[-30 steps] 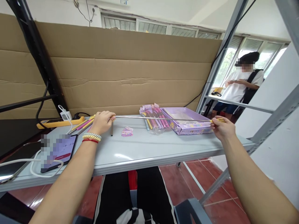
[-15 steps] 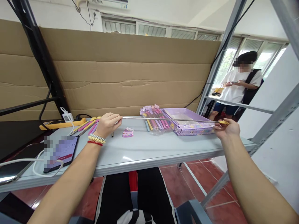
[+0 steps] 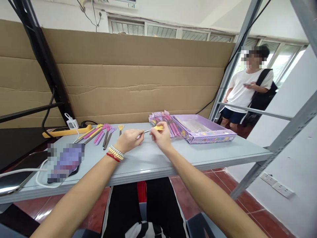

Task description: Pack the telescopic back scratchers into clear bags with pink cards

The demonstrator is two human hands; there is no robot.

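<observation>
A telescopic back scratcher (image 3: 147,131) with a yellow claw head and a thin metal rod is held between my hands above the table. My left hand (image 3: 129,140) is closed around the rod's lower end and hides its handle. Just to the right, my right hand (image 3: 162,137) pinches it near the yellow claw head. Beyond my left hand lie loose scratchers: a pink-headed scratcher (image 3: 106,129), a purple-headed scratcher (image 3: 109,137) and another yellow claw head (image 3: 121,127). Several scratchers in clear wrapping (image 3: 173,125) lie behind my right hand.
An open purple box (image 3: 210,137) sits on the table's right side. At the left are a phone (image 3: 66,162) with a white cable, a white charger (image 3: 72,123) and a long yellow object (image 3: 64,133). Cardboard (image 3: 138,76) walls the back. A person (image 3: 247,87) stands beyond the metal frame.
My right hand has come far left, close to my left hand, and the long extended rod is now short. My left hand has moved slightly right. The person behind has straightened up.
</observation>
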